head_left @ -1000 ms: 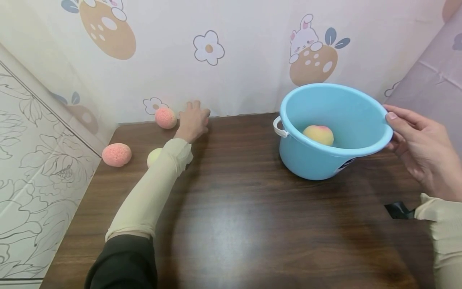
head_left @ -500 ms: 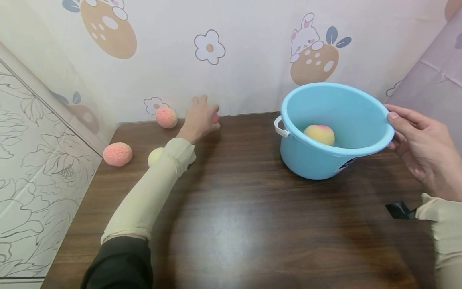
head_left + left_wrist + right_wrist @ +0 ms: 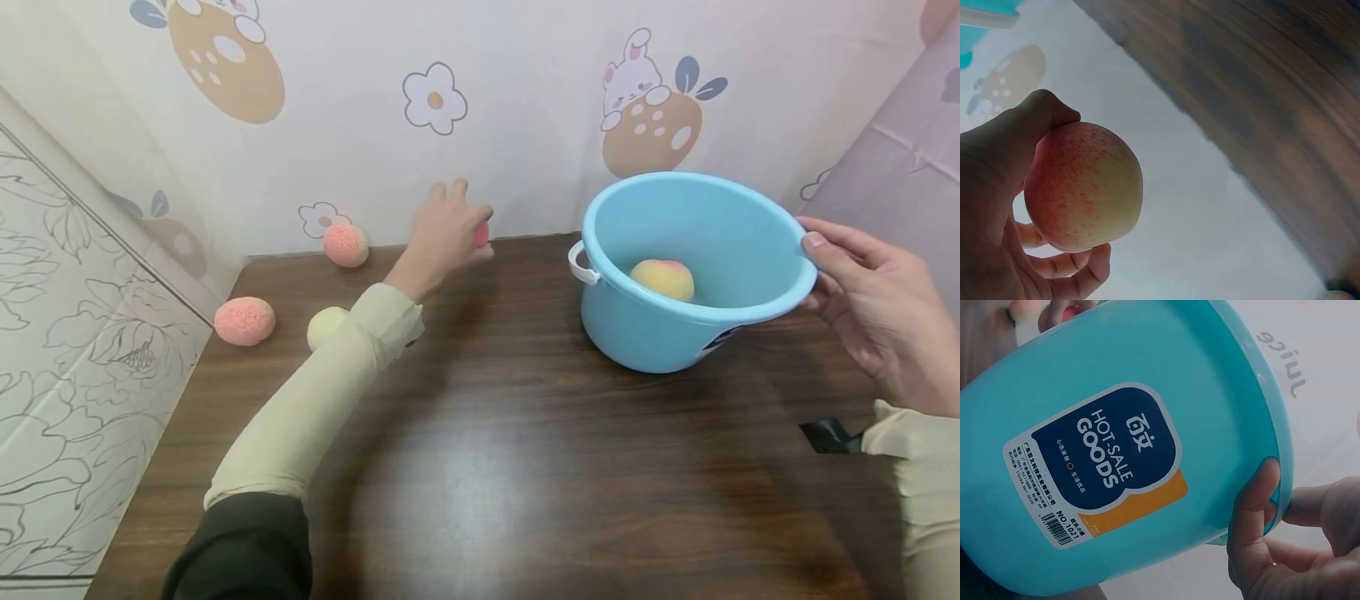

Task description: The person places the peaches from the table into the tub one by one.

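In the head view my left hand point(image 3: 444, 233) is at the back of the table, gripping a red and yellow apple point(image 3: 1085, 187) between thumb and fingers. The left wrist view shows its red streaks and pale side. At the right, a light blue bucket point(image 3: 637, 346) leans toward me, its base near the table. My right hand point(image 3: 885, 308) pinches the bucket's right rim, thumb and fingers on either side of the wall. Inside the bucket lies a yellow fruit with a pink top, like a peach point(image 3: 662, 280).
Two pink, rough-surfaced round pieces, a left one point(image 3: 245, 321) and a back one point(image 3: 346, 244), lie on the dark wooden table point(image 3: 480, 467). A pale yellow ball point(image 3: 324, 327) is partly hidden by my left sleeve. A patterned wall covering point(image 3: 517, 150) borders the table's back edge.
My left hand has moved right along the back with the apple, toward the bucket, uncovering more of the pale yellow ball. My right hand and the bucket have stayed nearly still.
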Demonstrator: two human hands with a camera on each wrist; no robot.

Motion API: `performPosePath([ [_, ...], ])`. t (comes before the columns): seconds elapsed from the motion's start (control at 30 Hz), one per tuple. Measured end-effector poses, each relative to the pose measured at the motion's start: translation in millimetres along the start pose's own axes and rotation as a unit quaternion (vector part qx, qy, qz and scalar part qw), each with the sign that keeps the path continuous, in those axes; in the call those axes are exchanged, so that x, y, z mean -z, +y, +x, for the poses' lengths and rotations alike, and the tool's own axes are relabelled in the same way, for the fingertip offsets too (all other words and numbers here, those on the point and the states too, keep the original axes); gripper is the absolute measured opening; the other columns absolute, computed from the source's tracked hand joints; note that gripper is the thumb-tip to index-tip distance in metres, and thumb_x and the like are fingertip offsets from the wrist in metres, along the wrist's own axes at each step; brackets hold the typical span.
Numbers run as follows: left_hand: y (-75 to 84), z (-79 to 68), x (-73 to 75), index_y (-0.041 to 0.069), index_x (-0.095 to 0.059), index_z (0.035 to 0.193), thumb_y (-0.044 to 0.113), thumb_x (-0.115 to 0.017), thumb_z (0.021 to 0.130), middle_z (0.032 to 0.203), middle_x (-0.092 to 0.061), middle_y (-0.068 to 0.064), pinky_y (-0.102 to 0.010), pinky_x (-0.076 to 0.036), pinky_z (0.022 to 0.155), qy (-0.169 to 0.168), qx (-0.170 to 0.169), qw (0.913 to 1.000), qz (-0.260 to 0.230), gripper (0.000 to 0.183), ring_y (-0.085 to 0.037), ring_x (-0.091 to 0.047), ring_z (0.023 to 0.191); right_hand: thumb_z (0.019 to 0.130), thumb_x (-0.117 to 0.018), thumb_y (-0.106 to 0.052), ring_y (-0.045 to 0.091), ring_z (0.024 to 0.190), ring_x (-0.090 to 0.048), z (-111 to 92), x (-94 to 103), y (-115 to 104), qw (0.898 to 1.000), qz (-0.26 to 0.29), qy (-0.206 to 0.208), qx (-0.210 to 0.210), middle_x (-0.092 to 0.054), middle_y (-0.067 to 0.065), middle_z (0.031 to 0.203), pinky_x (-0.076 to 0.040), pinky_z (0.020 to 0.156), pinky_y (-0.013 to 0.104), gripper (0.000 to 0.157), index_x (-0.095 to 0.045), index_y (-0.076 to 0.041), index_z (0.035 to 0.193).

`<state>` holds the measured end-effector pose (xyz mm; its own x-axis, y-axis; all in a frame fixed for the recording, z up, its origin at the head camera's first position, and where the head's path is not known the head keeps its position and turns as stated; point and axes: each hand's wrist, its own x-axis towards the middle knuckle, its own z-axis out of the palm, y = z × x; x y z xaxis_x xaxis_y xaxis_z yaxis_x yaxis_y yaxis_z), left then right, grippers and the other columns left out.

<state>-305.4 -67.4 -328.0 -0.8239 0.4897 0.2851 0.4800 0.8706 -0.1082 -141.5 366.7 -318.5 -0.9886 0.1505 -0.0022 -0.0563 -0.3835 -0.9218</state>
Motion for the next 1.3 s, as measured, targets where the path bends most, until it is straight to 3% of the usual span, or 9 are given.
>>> performPosePath([
  [0.33,21.3,2.6,22.0,0.019,-0.068,0.113,0.037,-0.065,0.091,0.134,-0.056,-0.018,-0.046,-0.061,0.067,0.030,-0.029,0.9991,0.000,0.028,-0.039,-0.053,0.111,0.102,-0.058,0.001,0.021,0.085,-0.080,2,-0.9,1,0.999,0.026,-0.021,0.000,-0.079,0.008,0.111,-0.063,0.064,0.031,0.030,-0.070,-0.003,0.130],
  [0.53,34.0,4.6,35.7,0.019,-0.067,0.104,0.033,-0.062,0.090,0.128,-0.056,-0.016,-0.043,-0.059,0.064,0.054,-0.049,0.9973,-0.002,0.020,-0.036,-0.052,0.108,0.102,-0.059,0.001,0.020,0.083,-0.079,2,-1.6,0,1.000,0.021,-0.016,-0.004,-0.079,0.008,0.111,-0.062,0.061,0.030,0.031,-0.070,-0.003,0.130],
  [0.77,50.5,7.4,53.9,0.021,-0.067,0.107,0.032,-0.056,0.091,0.126,-0.056,-0.014,-0.041,-0.058,0.064,0.073,-0.065,0.9952,0.004,0.023,-0.033,-0.051,0.104,0.102,-0.059,0.001,0.021,0.081,-0.079,2,-1.0,0,0.999,0.025,-0.021,-0.002,-0.079,0.009,0.110,-0.061,0.060,0.030,0.031,-0.070,-0.002,0.130],
  [1.03,61.5,7.0,71.1,0.020,-0.067,0.104,0.029,-0.052,0.090,0.118,-0.055,-0.013,-0.037,-0.056,0.060,0.118,-0.075,0.9902,-0.007,0.023,-0.030,-0.048,0.097,0.102,-0.058,0.002,0.021,0.081,-0.078,2,-1.2,0,0.999,0.034,-0.019,-0.005,-0.079,0.009,0.111,-0.060,0.059,0.030,0.031,-0.070,-0.002,0.130],
  [1.3,77.9,6.6,90.3,0.022,-0.067,0.110,0.037,-0.053,0.093,0.126,-0.053,-0.012,-0.038,-0.058,0.064,0.108,-0.085,0.9904,-0.010,0.026,-0.030,-0.050,0.106,0.102,-0.059,0.001,0.020,0.080,-0.078,2,0.3,-1,1.000,0.027,-0.014,-0.005,-0.079,0.009,0.110,-0.060,0.058,0.029,0.031,-0.071,-0.003,0.130],
])
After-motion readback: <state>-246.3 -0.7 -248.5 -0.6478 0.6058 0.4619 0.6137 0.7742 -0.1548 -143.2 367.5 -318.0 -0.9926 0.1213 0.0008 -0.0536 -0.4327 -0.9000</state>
